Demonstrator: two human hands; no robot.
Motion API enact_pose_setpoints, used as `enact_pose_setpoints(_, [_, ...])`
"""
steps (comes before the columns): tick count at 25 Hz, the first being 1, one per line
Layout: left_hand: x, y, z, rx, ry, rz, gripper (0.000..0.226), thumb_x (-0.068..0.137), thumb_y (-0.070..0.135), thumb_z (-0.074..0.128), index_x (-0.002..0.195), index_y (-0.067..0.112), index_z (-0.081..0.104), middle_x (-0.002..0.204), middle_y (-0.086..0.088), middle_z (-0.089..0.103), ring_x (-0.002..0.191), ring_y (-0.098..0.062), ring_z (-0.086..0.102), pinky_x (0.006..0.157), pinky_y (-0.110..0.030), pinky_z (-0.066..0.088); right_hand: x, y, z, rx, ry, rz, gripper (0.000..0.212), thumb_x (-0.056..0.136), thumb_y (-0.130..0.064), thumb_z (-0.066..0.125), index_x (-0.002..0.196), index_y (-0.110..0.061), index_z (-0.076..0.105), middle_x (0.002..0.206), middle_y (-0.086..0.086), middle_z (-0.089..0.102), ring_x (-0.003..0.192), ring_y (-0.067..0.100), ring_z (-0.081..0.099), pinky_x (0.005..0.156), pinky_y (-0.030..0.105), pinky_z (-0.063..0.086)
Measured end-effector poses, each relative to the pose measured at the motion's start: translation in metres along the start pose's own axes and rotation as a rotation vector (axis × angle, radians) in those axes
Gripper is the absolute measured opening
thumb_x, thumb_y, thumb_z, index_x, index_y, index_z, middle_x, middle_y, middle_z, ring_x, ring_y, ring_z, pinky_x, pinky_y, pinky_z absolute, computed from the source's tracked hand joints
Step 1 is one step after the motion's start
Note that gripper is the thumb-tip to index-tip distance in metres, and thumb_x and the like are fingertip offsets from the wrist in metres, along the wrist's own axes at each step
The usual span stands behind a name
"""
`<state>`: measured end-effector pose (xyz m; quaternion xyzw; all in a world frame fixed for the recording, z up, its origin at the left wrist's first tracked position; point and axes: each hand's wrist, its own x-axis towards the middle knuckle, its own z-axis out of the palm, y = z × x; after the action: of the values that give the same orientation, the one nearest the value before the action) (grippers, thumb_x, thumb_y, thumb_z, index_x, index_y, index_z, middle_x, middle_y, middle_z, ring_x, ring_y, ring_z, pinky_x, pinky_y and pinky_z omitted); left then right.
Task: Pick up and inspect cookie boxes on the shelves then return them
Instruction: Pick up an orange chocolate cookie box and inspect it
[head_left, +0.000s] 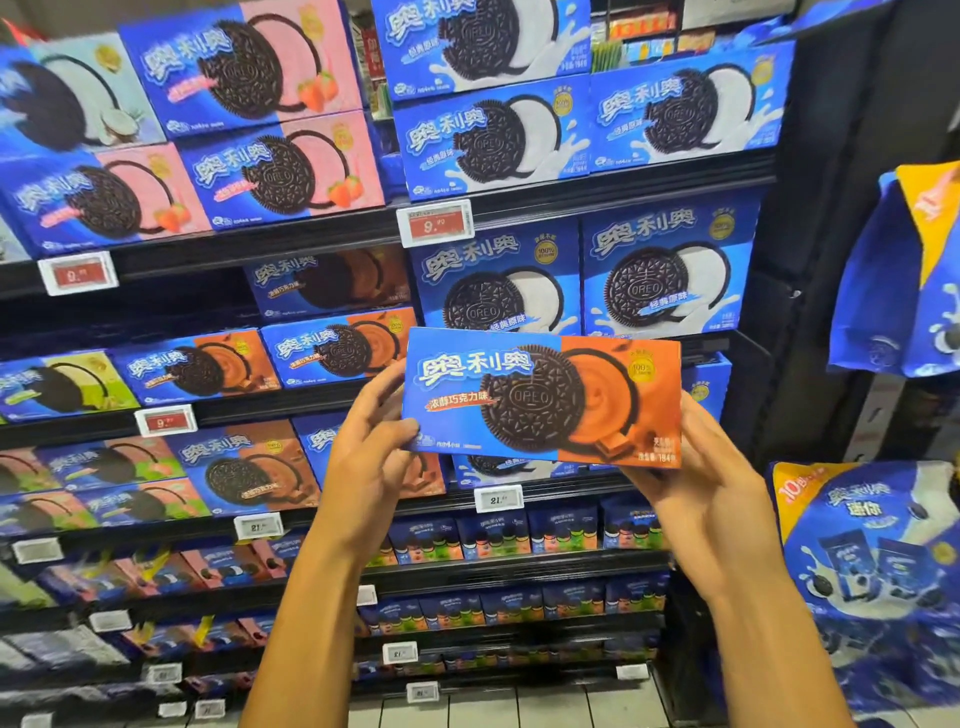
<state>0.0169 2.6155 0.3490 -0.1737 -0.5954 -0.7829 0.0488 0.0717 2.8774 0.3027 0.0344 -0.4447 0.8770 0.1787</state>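
A blue and orange chocolate cookie box (543, 397) is held face-on in front of the shelves, at mid height. My left hand (376, 441) grips its left end, thumb on the front lower corner, fingers behind. My right hand (696, 467) holds the right end from below and behind, with fingers curled round the edge. More chocolate boxes (332, 348) of the same kind stand on the shelf just left of the held one.
Dark shelves (597, 200) carry rows of cookie boxes: pink strawberry ones (280, 171) at upper left, blue original ones (670, 275) at right. Price tags (435, 223) line the shelf edges. Hanging blue bags (883, 561) fill the right side. Tiled floor shows below.
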Motion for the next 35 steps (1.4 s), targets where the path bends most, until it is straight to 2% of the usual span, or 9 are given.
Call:
enact_pose_setpoints(5, [0.001,-0.004,0.003,-0.014,-0.024,0.082,0.046,0.084,0.005,0.051,0.121,0.029,0.061,0.119,0.004,0.071,0.085,-0.008,0.066,0.053,-0.015,0.046,-0.004,-0.002,0.003,-0.217,-0.036,-0.128,0.049,0.090,-0.025,0.062,0.138,-0.020,0.058,0.121,-0.001,0.072,0.103,0.008,0.068,0.084,0.024,0.056])
enact_pose_setpoints(11, [0.003,-0.011,0.007,0.073,0.044,0.110,0.052,0.085,0.014,0.067,0.133,0.025,0.052,0.127,0.002,0.067,0.121,-0.018,0.061,0.095,-0.030,0.051,-0.002,0.001,-0.002,-0.310,-0.028,-0.162,0.052,0.090,-0.024,0.063,0.141,-0.024,0.055,0.129,-0.002,0.069,0.120,0.014,0.064,0.096,0.028,0.054])
enact_pose_setpoints(13, [0.003,-0.015,0.009,0.145,0.057,0.141,0.058,0.089,0.010,0.062,0.143,0.020,0.043,0.132,0.006,0.065,0.123,-0.010,0.059,0.092,-0.021,0.050,-0.002,0.003,-0.002,-0.404,-0.008,-0.178,0.050,0.094,-0.021,0.064,0.142,-0.029,0.055,0.133,-0.006,0.066,0.125,0.011,0.061,0.101,0.030,0.051])
enact_pose_setpoints(18, [0.005,-0.016,0.006,0.424,0.050,0.228,0.061,0.095,-0.007,0.054,0.146,0.022,0.040,0.136,0.015,0.059,0.118,0.006,0.056,0.093,-0.011,0.046,-0.002,0.000,0.002,-0.486,0.097,-0.200,0.043,0.085,-0.037,0.071,0.124,-0.051,0.062,0.131,-0.023,0.063,0.117,-0.009,0.058,0.089,0.009,0.051])
enact_pose_setpoints(20, [0.006,-0.016,0.009,0.513,0.086,0.278,0.066,0.094,-0.010,0.053,0.144,0.031,0.039,0.128,0.028,0.060,0.113,0.011,0.057,0.093,-0.014,0.049,0.000,0.000,0.002,-0.493,0.102,-0.226,0.047,0.089,-0.026,0.072,0.131,-0.042,0.062,0.129,-0.015,0.066,0.118,-0.001,0.060,0.087,0.012,0.051])
enact_pose_setpoints(24, [0.008,-0.026,0.008,0.546,0.213,0.340,0.074,0.085,-0.022,0.054,0.145,0.021,0.045,0.098,0.049,0.059,0.065,0.020,0.052,0.062,0.002,0.042,0.000,0.001,0.010,-0.475,0.045,-0.301,0.056,0.092,0.001,0.064,0.134,-0.035,0.062,0.118,-0.007,0.073,0.107,0.010,0.069,0.087,0.019,0.055])
enact_pose_setpoints(27, [0.007,-0.029,0.006,0.523,0.229,0.394,0.073,0.084,-0.022,0.057,0.146,0.014,0.045,0.107,0.047,0.059,0.066,0.017,0.049,0.066,-0.002,0.044,0.000,0.001,0.014,-0.442,0.034,-0.343,0.058,0.090,0.010,0.060,0.136,-0.025,0.061,0.117,-0.010,0.074,0.106,0.006,0.069,0.084,0.018,0.055])
enact_pose_setpoints(31, [0.005,-0.026,0.006,0.540,0.248,0.446,0.062,0.089,-0.010,0.063,0.144,0.012,0.048,0.117,0.042,0.060,0.093,0.017,0.058,0.082,-0.005,0.047,-0.001,0.004,0.017,-0.404,0.053,-0.357,0.059,0.088,0.016,0.059,0.136,-0.019,0.060,0.117,-0.008,0.073,0.107,0.007,0.069,0.088,0.024,0.057])
enact_pose_setpoints(35, [0.007,-0.033,0.006,0.523,0.271,0.411,0.071,0.083,-0.025,0.054,0.143,0.012,0.049,0.101,0.037,0.066,0.064,0.014,0.052,0.065,-0.001,0.045,-0.001,0.005,0.017,-0.401,0.041,-0.355,0.060,0.088,0.015,0.060,0.137,-0.019,0.059,0.120,-0.005,0.072,0.111,0.009,0.067,0.092,0.029,0.057])
